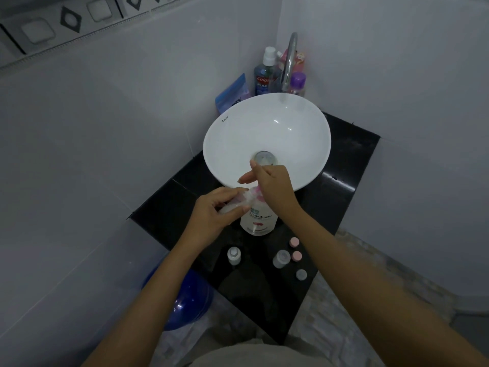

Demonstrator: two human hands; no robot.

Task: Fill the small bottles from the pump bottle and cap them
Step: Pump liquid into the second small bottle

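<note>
A white pump bottle (259, 221) with a pink pump head stands on the black counter (344, 181) in front of the basin. My right hand (272, 186) rests on top of the pump head, fingers stretched toward the basin. My left hand (214, 210) holds a small clear bottle (235, 202) tilted with its mouth at the pump's spout. Nearer to me stand an uncapped small bottle (234, 255) on the left and a second small bottle (281, 258) on the right. Two pink caps (294, 242) (296, 256) and a grey cap (301, 274) lie beside the second one.
A white bowl basin (225, 133) fills the back of the counter, with a chrome tap (289, 62) behind it. Mouthwash (266, 75), a purple-capped bottle (298, 83) and a blue pouch (232, 95) crowd the corner. A blue bucket (185, 300) sits on the floor below left.
</note>
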